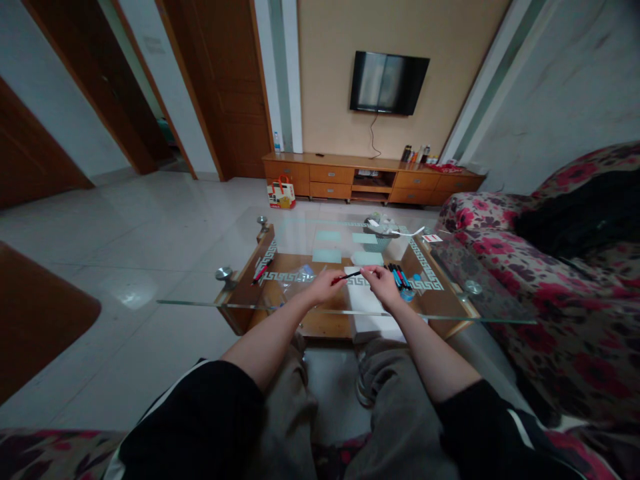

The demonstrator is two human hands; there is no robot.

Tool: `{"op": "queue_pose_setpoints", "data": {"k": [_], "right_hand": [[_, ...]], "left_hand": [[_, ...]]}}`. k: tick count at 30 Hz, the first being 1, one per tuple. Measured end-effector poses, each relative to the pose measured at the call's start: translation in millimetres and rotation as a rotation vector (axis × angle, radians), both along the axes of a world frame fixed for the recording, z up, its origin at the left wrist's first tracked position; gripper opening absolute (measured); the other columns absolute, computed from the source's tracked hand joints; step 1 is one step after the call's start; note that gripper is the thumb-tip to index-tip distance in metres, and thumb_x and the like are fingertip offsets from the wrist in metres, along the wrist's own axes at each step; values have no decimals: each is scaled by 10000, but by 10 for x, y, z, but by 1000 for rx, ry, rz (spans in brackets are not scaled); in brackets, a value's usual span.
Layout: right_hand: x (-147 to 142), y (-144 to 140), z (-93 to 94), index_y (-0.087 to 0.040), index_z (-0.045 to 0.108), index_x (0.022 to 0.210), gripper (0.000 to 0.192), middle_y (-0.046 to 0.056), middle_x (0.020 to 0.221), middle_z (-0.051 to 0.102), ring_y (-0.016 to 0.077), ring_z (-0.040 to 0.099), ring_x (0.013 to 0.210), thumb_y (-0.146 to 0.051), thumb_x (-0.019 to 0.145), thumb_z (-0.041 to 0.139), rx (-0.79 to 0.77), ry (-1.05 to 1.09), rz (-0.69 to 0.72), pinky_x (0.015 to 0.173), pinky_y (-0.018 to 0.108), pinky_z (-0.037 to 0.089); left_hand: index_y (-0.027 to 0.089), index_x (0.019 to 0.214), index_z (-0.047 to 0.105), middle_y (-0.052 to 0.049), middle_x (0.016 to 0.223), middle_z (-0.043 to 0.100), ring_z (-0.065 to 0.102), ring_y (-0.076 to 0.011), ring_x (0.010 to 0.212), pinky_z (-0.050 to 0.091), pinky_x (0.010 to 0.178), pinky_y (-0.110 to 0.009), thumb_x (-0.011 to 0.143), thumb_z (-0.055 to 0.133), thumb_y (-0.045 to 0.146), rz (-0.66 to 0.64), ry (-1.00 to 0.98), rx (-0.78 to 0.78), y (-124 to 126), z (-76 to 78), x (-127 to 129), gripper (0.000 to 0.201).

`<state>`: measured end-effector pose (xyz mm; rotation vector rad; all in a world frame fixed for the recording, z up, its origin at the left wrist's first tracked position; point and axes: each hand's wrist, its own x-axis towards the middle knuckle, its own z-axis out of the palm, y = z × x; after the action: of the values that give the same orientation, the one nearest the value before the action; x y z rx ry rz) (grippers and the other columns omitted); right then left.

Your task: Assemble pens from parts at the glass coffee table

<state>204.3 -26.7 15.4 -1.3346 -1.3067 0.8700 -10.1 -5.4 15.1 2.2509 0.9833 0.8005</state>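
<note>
A slim dark pen (353, 274) with a red part at its left end spans the gap between my hands, above the glass coffee table (295, 230). My left hand (326, 287) is closed on the red end. At the other end, the fingers of my right hand (382, 285) pinch the pen; its tip there is hidden. Just right of my right hand lies a row of blue, black and red pens (399, 276). More pens, red and black (261, 271), lie at the table's left side. Clear plastic wrapping (299, 280) is beside my left hand.
A white box (373, 325) sits under the glass near my knees. Toward the back right are a wastebasket (376, 244) and a small red-and-white card (432, 238). A flowered sofa (530, 293) borders the right side. A shopping bag (281, 195) stands by the TV cabinet (330, 175).
</note>
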Motion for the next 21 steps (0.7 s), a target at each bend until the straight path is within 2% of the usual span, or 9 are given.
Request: {"op": "queue_pose_setpoints", "data": {"k": [9,14,21], "right_hand": [[-16,6,-31,-161,710,910,542,-48,551,467,102,357,471,-663,709,722,-6,33,16,438,238,309],[-39,-2,-28,-164,713,903,549,-51,552,457,105,363,485,-667,683,738,-27,24,31,445,236,303],[-109,-43,10,-164,712,893,548,-57,524,459,101,368,463,-664,673,752,-57,3,125,446,238,277]], "left_hand": [[160,970,706,-18,811,674,556,-148,719,408,675,-247,946,506,353,3,-19,6,-8,1,14,279],[174,1009,699,-24,876,688,581,-153,767,430,719,-251,947,512,336,-22,-55,27,0,-20,11,255],[178,1079,695,-47,972,709,613,-171,853,447,792,-268,934,559,329,-30,-39,56,1,8,29,250]]}}
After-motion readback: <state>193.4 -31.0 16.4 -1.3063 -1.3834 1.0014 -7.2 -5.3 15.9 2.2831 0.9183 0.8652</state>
